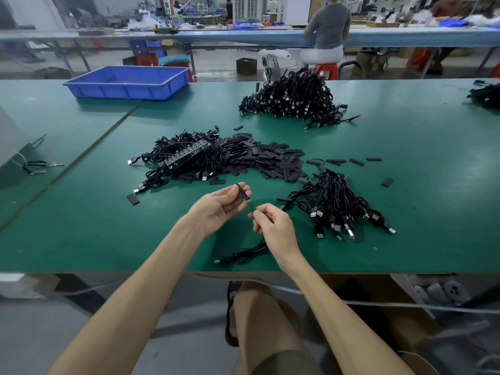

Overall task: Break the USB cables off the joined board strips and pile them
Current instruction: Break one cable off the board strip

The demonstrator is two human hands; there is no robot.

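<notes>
My left hand (224, 203) pinches a short black sleeve piece (241, 192) above the table. My right hand (273, 223) pinches the small green board end (251, 207) of a black USB cable (243, 255) that trails down to the table's front edge. The board's tip points at the sleeve, close to it. Joined board strips (186, 155) with cables attached lie in a tangle at centre left. A small pile of separated cables (335, 207) lies to the right of my hands. A big pile of cables (292, 98) sits further back.
A heap of black sleeve pieces (270, 161) spreads across the middle of the green table (81, 226). A blue tray (127, 82) stands at the back left. Pliers (40, 167) lie at the left edge. A seated person works at the bench behind.
</notes>
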